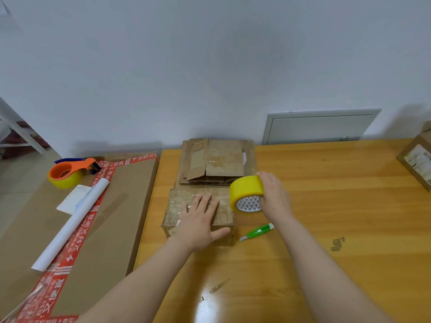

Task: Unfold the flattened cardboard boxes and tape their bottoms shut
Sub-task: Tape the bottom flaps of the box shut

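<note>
Spanning the foreground, wooden table [326, 206] meets white wall [210, 66]; boxes [217, 164] stacked.

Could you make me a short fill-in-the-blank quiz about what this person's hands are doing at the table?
1. The left hand presses flat on the ____.
2. The right hand holds a roll of ____ tape.
3. The green knife lies on the ____.
4. The stack of flattened boxes lies ____ the box being pressed.

Missing words: box; yellow; table; behind

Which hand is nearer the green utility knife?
Right. The right hand grips the yellow tape roll just above the green utility knife; the left hand presses the box beyond it.
</note>
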